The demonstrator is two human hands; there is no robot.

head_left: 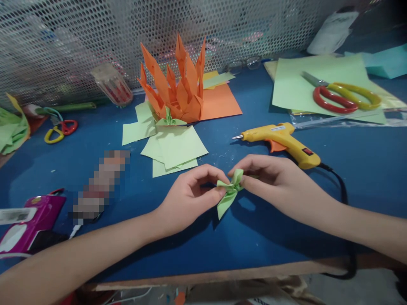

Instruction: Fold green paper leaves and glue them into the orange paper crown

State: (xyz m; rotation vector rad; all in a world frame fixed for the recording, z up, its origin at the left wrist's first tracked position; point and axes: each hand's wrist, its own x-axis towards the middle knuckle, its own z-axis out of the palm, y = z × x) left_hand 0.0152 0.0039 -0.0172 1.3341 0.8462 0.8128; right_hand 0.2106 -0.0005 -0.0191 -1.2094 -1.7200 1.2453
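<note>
Between my two hands is a small folded piece of light green paper (231, 192) with several pointed flaps, held just above the blue tabletop. My left hand (193, 197) pinches its left side between thumb and index finger. On the other side, my right hand (273, 186) grips it with thumb and fingers, and part of the paper is hidden there. Beyond my hands stands an orange folded-paper piece (179, 95) with tall spikes. A similar green folded piece (170, 118) sits at its front base, and loose green paper squares (181, 148) lie before it.
A yellow glue gun (280, 137) lies beyond my right hand, its black cord (345, 195) running off the front edge. Large scissors (346, 93) rest on green sheets (292, 80). Small scissors (62, 129), a clear jar (112, 84) and a magenta device (32, 222) are at left.
</note>
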